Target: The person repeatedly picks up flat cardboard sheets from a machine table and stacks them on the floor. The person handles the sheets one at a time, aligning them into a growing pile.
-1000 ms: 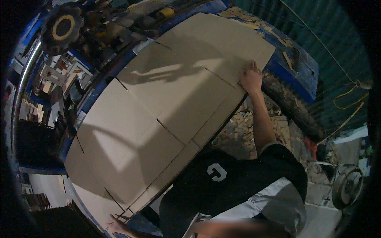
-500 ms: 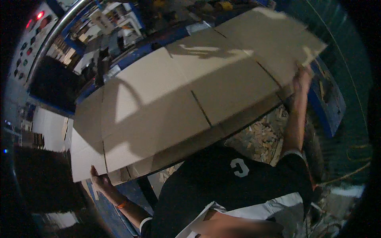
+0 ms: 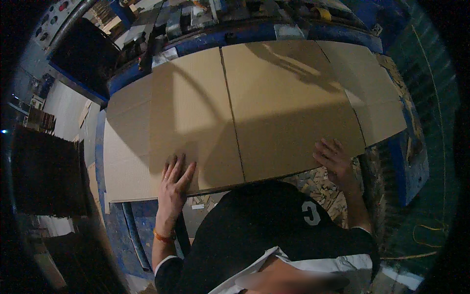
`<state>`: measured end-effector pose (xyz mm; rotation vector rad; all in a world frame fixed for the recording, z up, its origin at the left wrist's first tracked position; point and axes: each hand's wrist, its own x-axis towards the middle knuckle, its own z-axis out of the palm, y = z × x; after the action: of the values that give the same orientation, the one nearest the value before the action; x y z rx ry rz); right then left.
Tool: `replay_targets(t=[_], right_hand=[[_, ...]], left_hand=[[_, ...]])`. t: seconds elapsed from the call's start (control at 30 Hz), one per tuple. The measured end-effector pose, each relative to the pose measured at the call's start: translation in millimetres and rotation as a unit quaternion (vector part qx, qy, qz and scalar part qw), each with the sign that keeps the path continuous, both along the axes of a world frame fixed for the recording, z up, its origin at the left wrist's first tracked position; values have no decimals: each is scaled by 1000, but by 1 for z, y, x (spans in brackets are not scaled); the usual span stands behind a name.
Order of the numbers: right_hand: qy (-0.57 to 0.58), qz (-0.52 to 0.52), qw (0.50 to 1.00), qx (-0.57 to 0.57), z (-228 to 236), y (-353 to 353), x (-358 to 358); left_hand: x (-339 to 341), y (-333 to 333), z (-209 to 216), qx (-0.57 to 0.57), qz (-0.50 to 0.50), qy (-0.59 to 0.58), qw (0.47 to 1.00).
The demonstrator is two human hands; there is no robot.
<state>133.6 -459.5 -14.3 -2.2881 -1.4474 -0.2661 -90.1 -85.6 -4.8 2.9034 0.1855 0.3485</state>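
A wide brown corrugated cardboard sheet (image 3: 289, 98), scored by dark slots and crease lines, lies across the blue machine bed before me. My left hand (image 3: 175, 181) rests on its near edge, left of the middle, fingers spread over the surface. An orange band circles that wrist. Toward the right end, my right hand (image 3: 334, 160) lies over the near edge with its fingers stretched out on the board. Neither hand grips anything. Shadows fall over much of the sheet.
Beyond the sheet runs a blue machine frame (image 3: 205, 46) with metal parts. A control panel (image 3: 51, 17) is at the upper left, above a dark stack (image 3: 46, 171). Cardboard scraps (image 3: 325, 196) lie below the near edge; a green corrugated wall (image 3: 426, 98) stands right.
The sheet, held at both ends and tilted before, now lies flatter against the machine. Both hands have left its ends and moved inward along the near edge, their fingers now laid flat.
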Motion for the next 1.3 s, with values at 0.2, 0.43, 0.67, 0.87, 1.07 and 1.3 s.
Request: replay_targets(t=[0.2, 0.43, 0.67, 0.87, 1.07, 1.3], right_hand=[[-31, 61, 998, -11, -6, 6, 32], [-147, 67, 981, -105, -7, 56, 120], [-29, -16, 988, -150, -8, 134, 214], [-57, -186, 973, -127, -3, 140, 199], [38, -462, 872, 158, 1, -30, 141], [77, -512, 554, 651, -84, -63, 83]], left_hand=[[13, 8, 10, 9, -2, 14, 1000], [61, 61, 1, 8, 14, -108, 994], [166, 126, -10, 6, 69, -182, 981], [186, 132, 11, 61, 73, -228, 969], [13, 113, -2, 131, 367, -298, 872], [-112, 123, -100, 360, 529, 167, 750]])
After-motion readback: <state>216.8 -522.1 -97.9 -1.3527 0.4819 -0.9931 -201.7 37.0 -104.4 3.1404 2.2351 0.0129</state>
